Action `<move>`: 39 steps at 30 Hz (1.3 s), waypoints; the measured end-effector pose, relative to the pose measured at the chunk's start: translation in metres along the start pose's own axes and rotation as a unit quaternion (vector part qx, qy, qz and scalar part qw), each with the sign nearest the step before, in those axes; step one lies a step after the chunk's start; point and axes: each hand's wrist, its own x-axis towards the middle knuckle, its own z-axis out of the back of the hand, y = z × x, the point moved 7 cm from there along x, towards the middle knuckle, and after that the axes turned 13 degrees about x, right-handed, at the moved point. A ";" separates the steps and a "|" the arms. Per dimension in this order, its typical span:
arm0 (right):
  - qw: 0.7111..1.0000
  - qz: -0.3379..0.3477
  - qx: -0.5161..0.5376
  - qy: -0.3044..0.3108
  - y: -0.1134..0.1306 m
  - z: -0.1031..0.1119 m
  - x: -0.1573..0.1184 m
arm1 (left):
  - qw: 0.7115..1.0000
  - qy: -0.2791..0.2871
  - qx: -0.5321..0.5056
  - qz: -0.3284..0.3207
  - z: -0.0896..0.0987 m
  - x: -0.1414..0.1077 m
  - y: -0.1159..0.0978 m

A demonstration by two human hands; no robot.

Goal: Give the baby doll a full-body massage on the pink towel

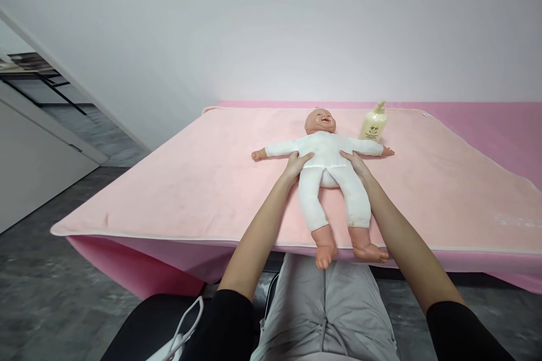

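Note:
A baby doll (325, 149) with a white cloth body lies on its back, head away from me and arms spread wide. Its feet reach the near edge of the table. My left hand (298, 164) clasps the left side of its waist, thumb on the belly. On the opposite side my right hand (355, 162) clasps the waist the same way. The fingers of both hands are partly hidden beside and under the doll's body. A pale yellow pump bottle (373, 123) stands just behind the doll's arm on the right.
Under the doll is a light pink blanket (220, 180) over a darker pink table cover (499, 130). A white wall (271, 45) rises behind the table. A white cable (186, 321) lies at my lower left, by a black seat (139, 327).

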 end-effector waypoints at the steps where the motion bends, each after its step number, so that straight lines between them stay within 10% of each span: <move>1: 1.000 0.000 -0.001 0.001 0.000 0.000 0.000 | 1.000 0.000 0.000 -0.001 0.000 0.000 0.000; 39: 0.999 0.030 0.014 0.004 -0.013 0.014 0.027 | 1.000 -0.012 0.007 0.014 0.002 0.004 0.005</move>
